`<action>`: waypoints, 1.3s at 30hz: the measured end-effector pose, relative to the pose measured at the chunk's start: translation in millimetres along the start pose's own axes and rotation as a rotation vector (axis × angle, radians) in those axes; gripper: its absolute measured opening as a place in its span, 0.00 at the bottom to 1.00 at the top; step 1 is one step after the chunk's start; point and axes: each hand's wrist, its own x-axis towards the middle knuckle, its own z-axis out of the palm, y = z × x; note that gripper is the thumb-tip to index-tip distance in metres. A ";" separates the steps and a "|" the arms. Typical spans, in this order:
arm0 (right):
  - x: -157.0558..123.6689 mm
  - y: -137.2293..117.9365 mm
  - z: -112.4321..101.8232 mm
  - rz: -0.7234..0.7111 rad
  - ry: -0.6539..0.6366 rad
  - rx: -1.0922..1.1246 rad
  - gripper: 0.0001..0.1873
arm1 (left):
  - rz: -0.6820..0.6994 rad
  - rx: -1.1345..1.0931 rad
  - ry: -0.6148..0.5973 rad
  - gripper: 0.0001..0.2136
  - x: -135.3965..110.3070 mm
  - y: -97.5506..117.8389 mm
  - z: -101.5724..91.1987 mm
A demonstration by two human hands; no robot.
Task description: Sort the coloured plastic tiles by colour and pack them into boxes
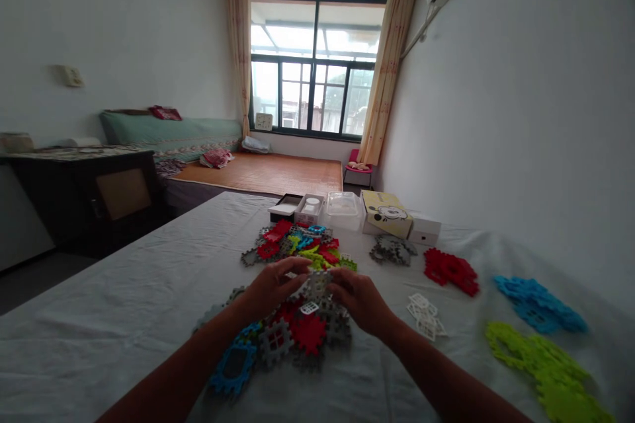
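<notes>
A heap of interlocking plastic tiles (297,248) in red, blue, grey, green and white lies in the middle of a white-covered table (124,317). My left hand (270,287) and my right hand (361,301) meet above the near part of the heap. Both have their fingers closed on one grey tile (316,284) held between them. Under the hands lie a red tile (308,332), a grey one (276,340) and a blue one (233,367).
To the right lie sorted groups: grey tiles (391,250), red tiles (450,271), white tiles (425,315), blue tiles (538,304), lime green tiles (546,370). Small boxes (387,213) and a clear container (341,210) stand along the far edge. A bed (258,172) and a dark cabinet (84,192) lie beyond.
</notes>
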 end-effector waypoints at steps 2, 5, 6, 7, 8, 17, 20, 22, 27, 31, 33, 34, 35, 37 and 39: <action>8.7 29.0 -27.7 0.048 0.143 0.015 0.17 | 0.015 0.061 0.025 0.17 0.8 -3.8 -5.1; 17.4 85.0 -82.8 0.211 0.491 0.002 0.21 | 0.005 0.133 0.077 0.18 3.1 -8.8 -13.9; 17.5 103.5 -100.2 0.271 0.602 -0.020 0.21 | 0.002 0.139 0.088 0.18 3.9 -10.1 -16.0; 16.3 120.5 -115.3 0.307 0.660 -0.033 0.21 | 0.003 0.141 0.095 0.18 4.5 -11.4 -17.4; 14.1 135.2 -127.3 0.334 0.704 -0.045 0.20 | 0.008 0.141 0.097 0.17 5.0 -12.5 -18.1; 3.9 178.2 -145.4 0.334 0.619 -0.143 0.25 | 0.020 0.240 0.120 0.17 6.0 -21.3 -32.8; 4.3 171.0 -143.2 0.340 0.604 -0.249 0.28 | 0.017 0.392 0.029 0.15 3.3 -23.9 -42.2; 4.1 160.3 -138.9 0.334 0.609 -0.360 0.28 | 0.037 0.488 -0.074 0.15 0.4 -24.8 -43.7; 4.3 123.9 -116.8 0.239 0.569 -0.438 0.26 | 0.104 0.611 -0.218 0.21 -5.6 -22.9 -30.8; 6.0 97.8 -94.1 0.130 0.478 -0.439 0.22 | 0.093 0.625 -0.189 0.16 -5.8 -21.9 -24.4; 6.7 87.3 -82.2 0.083 0.426 -0.416 0.20 | 0.071 0.615 -0.145 0.15 -4.6 -24.4 -26.1; 6.8 82.6 -76.1 0.057 0.397 -0.397 0.19 | 0.057 0.614 -0.121 0.16 -3.9 -26.4 -27.6; 6.7 78.2 -69.9 0.027 0.364 -0.376 0.19 | 0.047 0.615 -0.103 0.16 -3.3 -28.5 -29.2; 5.6 69.4 -57.5 -0.038 0.296 -0.344 0.18 | 0.045 0.620 -0.089 0.16 -2.2 -32.0 -31.8; 3.3 59.8 -45.8 -0.098 0.237 -0.332 0.17 | 0.057 0.607 -0.077 0.15 -1.4 -32.6 -33.0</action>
